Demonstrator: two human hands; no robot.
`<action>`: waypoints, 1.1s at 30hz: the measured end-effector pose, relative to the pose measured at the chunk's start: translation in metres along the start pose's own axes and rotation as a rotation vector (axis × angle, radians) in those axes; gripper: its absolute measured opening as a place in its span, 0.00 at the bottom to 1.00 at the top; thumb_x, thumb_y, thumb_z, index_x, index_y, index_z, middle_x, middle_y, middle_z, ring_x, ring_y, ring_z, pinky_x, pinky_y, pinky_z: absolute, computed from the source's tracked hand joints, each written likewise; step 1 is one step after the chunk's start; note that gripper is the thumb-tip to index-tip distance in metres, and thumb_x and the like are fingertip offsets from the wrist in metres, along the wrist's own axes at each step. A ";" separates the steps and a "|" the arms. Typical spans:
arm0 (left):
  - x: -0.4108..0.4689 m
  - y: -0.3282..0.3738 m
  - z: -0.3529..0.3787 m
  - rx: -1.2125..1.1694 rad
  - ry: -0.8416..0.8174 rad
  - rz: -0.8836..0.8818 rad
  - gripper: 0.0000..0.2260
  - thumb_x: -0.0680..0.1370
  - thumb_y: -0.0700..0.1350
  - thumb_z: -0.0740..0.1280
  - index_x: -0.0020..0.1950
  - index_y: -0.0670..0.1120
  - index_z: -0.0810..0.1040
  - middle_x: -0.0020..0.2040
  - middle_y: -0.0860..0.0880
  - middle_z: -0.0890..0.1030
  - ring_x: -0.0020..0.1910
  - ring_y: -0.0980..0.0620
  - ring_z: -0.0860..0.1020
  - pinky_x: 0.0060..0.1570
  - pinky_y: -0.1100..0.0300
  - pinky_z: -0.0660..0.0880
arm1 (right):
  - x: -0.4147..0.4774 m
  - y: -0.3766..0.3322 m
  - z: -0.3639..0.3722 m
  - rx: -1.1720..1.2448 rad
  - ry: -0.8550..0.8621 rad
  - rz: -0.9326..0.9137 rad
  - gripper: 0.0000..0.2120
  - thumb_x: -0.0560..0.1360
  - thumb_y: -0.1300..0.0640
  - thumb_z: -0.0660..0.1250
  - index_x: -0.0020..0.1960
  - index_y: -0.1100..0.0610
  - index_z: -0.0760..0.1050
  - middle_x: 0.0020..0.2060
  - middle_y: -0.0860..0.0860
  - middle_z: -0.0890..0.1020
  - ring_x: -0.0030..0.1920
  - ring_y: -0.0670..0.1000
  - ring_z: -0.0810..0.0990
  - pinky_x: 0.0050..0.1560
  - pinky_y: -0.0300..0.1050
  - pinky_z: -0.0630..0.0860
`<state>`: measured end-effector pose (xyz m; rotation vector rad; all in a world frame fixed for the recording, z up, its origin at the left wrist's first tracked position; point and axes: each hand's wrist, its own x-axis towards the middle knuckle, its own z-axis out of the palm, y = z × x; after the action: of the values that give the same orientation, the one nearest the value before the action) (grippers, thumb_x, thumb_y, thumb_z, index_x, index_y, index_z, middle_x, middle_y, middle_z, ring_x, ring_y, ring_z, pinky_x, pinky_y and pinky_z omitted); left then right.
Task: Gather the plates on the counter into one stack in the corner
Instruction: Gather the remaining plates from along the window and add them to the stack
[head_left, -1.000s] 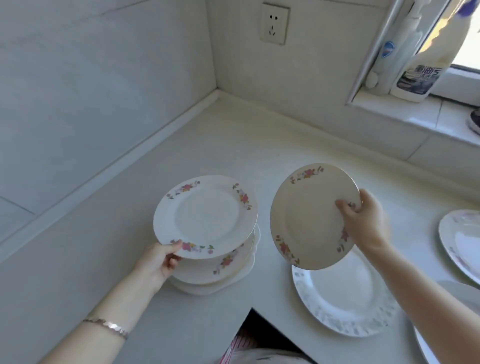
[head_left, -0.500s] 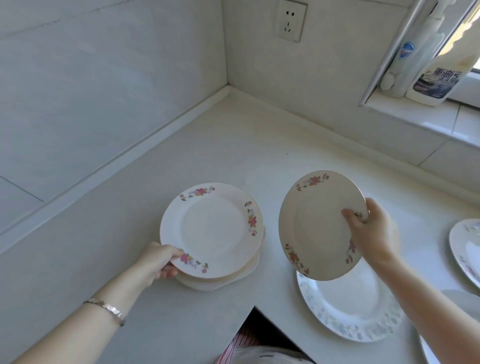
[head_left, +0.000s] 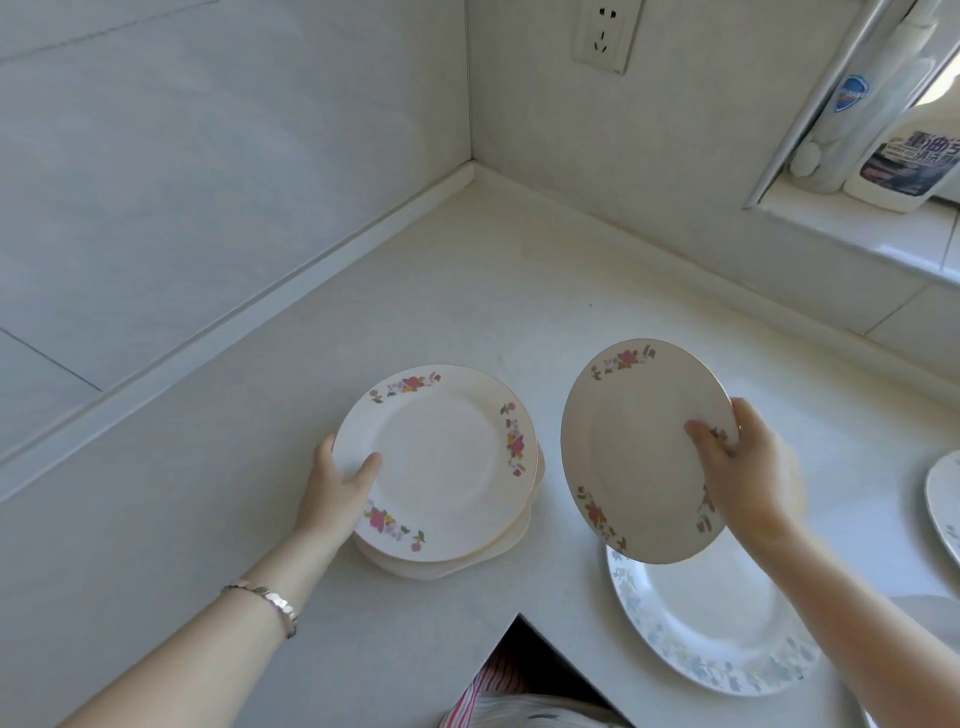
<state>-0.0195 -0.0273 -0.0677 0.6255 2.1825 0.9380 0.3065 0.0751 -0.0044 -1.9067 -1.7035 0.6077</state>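
A small stack of cream plates with red flower sprigs rests on the counter near its inner front edge. My left hand grips the stack's left rim, thumb on the top plate. My right hand holds another flowered plate by its right rim, tilted up on edge in the air, just right of the stack. Below it lies a larger white plate with a blue leaf border. A further plate's rim shows at the right edge.
The pale counter runs into a tiled wall corner at the back. A wall socket sits above it. Two detergent bottles stand on the window sill at the right. The counter's front edge cuts in below the stack.
My left hand has shifted from the near rim to the stack's left rim, thumb now on top. The stack's plates sit more squarely. The tilted plate in my right hand has barely moved.
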 end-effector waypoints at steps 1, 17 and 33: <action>-0.001 -0.001 0.006 -0.070 0.021 -0.008 0.22 0.76 0.44 0.65 0.69 0.46 0.64 0.62 0.46 0.75 0.57 0.44 0.76 0.54 0.53 0.72 | -0.002 -0.002 0.000 0.010 0.028 -0.016 0.08 0.76 0.55 0.63 0.51 0.58 0.74 0.37 0.57 0.79 0.39 0.62 0.77 0.38 0.50 0.72; -0.002 -0.002 0.019 -0.387 0.168 -0.145 0.21 0.76 0.38 0.63 0.68 0.50 0.69 0.55 0.51 0.76 0.53 0.48 0.75 0.57 0.52 0.73 | 0.003 -0.047 0.052 0.679 -0.004 0.269 0.08 0.73 0.59 0.68 0.37 0.52 0.71 0.31 0.49 0.75 0.30 0.50 0.73 0.20 0.33 0.72; 0.006 -0.009 0.022 -0.389 0.186 -0.186 0.20 0.79 0.41 0.53 0.71 0.50 0.67 0.66 0.47 0.75 0.64 0.45 0.73 0.58 0.56 0.70 | -0.031 -0.045 0.117 0.416 -0.264 0.347 0.08 0.73 0.54 0.64 0.50 0.54 0.67 0.51 0.60 0.76 0.47 0.59 0.78 0.51 0.58 0.77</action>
<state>-0.0088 -0.0192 -0.0884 0.1521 2.0870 1.3138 0.1951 0.0571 -0.0661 -1.8791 -1.2581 1.2868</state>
